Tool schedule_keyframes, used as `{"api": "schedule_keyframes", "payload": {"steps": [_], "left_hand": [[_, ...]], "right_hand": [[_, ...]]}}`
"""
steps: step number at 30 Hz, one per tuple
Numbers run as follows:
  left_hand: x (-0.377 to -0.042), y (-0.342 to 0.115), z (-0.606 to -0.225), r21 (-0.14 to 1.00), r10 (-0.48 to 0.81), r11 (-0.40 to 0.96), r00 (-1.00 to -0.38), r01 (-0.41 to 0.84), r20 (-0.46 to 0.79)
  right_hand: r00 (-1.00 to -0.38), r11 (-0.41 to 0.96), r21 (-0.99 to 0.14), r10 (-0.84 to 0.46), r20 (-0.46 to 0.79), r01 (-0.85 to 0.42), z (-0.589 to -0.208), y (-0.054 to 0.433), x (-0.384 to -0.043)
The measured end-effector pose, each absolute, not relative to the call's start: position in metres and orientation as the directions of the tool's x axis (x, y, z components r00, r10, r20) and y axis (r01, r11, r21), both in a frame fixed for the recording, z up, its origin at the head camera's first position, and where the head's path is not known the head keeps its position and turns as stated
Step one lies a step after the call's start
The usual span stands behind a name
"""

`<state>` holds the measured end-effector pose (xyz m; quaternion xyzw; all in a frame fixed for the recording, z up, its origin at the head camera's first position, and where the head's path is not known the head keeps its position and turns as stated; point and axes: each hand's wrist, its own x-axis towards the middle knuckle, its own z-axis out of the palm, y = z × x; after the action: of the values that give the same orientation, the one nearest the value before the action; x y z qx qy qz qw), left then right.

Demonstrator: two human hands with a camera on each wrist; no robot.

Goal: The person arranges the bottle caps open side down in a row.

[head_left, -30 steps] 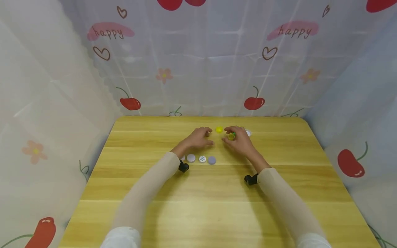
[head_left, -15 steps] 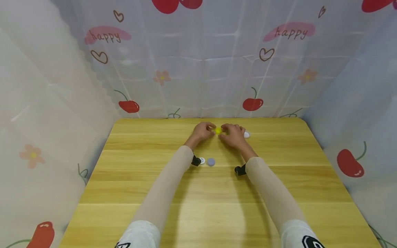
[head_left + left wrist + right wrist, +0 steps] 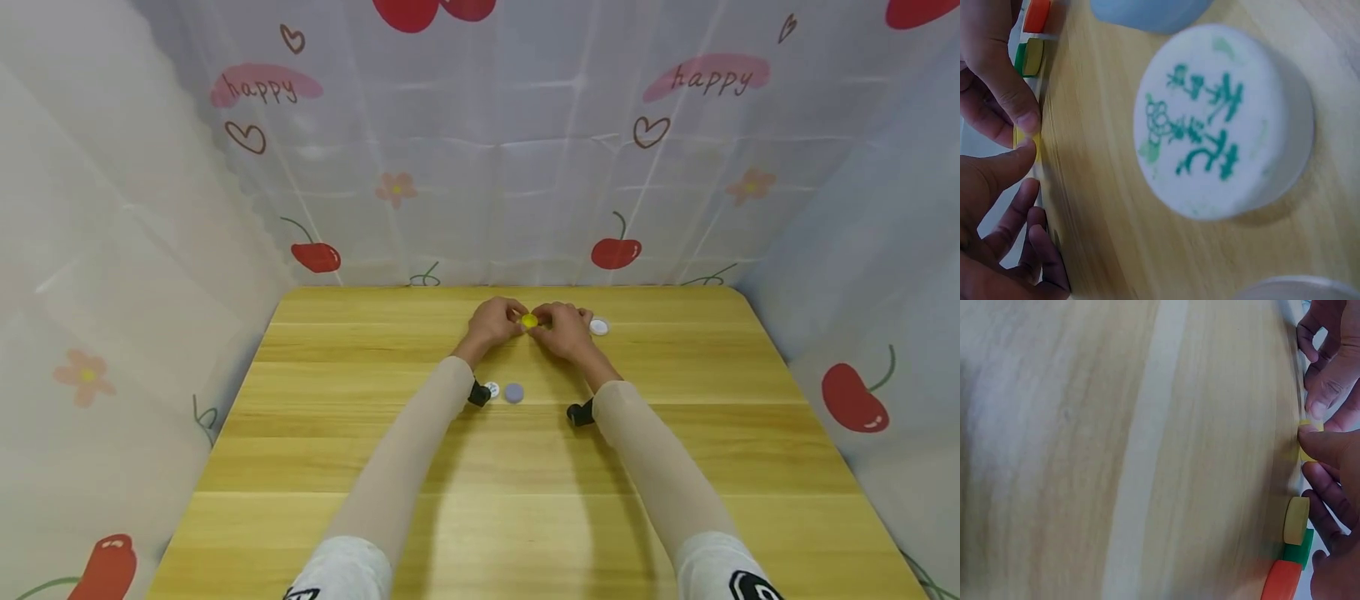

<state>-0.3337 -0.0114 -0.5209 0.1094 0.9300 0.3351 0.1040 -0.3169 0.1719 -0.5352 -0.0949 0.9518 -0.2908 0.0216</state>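
Observation:
Both hands meet near the table's far side and pinch a small yellow cap [image 3: 529, 320] between them. My left hand [image 3: 495, 322] grips it from the left, thumb tip against its edge in the left wrist view. From the right, my right hand [image 3: 561, 328] pinches the other side, thumb and fingers curled on it. The cap's hollow seems to face the head camera. Beside the right hand, the right wrist view shows a darker yellow cap [image 3: 1297, 520], a green cap [image 3: 1299, 550] and an orange cap [image 3: 1282, 580]; the right hand hides these in the head view.
A white cap with green writing [image 3: 1194, 125] and a blue-grey cap [image 3: 513, 392] lie nearer on the wooden table [image 3: 480, 500]; the left wrist camera partly covers the white one. A white round lid [image 3: 599, 327] lies right of the right hand. A printed curtain [image 3: 480, 208] hangs behind.
The hands, apart on either side of the yellow cap a second ago, have come together and taken hold of it. Since half a second ago it has tilted, showing its hollow.

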Motion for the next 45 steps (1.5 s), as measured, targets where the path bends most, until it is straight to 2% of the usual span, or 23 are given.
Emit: {"api": "schedule_keyframes", "payload": {"steps": [5,10,16,22,29,32,36,41,45], "left_hand": [[-0.331,-0.02,-0.525,0.749,0.355,0.638,-0.932,0.179,-0.08],[-0.325,-0.039,-0.525,0.832,0.446,0.497,-0.895,0.246,-0.002],[-0.301,-0.058,-0.518,0.836,0.506,0.434,-0.859,0.335,0.081],[-0.262,-0.063,-0.517,0.822,0.54,0.399,-0.829,0.405,0.147],[-0.231,-0.066,-0.517,0.813,0.512,0.383,-0.833,0.438,0.208],[-0.225,-0.068,-0.518,0.834,0.509,0.365,-0.839,0.415,0.194],[-0.22,-0.073,-0.52,0.896,0.49,0.312,-0.861,0.316,0.133],[-0.218,-0.077,-0.517,0.948,0.49,0.238,-0.869,0.209,0.069],[-0.215,-0.076,-0.516,0.976,0.509,0.205,-0.86,0.079,-0.038]], "right_hand": [[-0.97,0.813,-0.54,-0.243,0.028,-0.219,-0.532,0.176,-0.312],[-0.936,0.753,-0.57,-0.339,0.092,-0.329,-0.52,0.181,-0.299],[-0.871,0.664,-0.575,-0.441,0.215,-0.478,-0.507,0.184,-0.275],[-0.836,0.607,-0.581,-0.461,0.298,-0.542,-0.506,0.189,-0.24],[-0.799,0.543,-0.591,-0.469,0.376,-0.597,-0.509,0.187,-0.215],[-0.805,0.543,-0.598,-0.462,0.374,-0.589,-0.511,0.185,-0.21],[-0.801,0.539,-0.598,-0.467,0.374,-0.593,-0.514,0.183,-0.208],[-0.773,0.518,-0.578,-0.484,0.411,-0.631,-0.51,0.183,-0.204],[-0.748,0.51,-0.55,-0.499,0.437,-0.661,-0.506,0.184,-0.199]]}}
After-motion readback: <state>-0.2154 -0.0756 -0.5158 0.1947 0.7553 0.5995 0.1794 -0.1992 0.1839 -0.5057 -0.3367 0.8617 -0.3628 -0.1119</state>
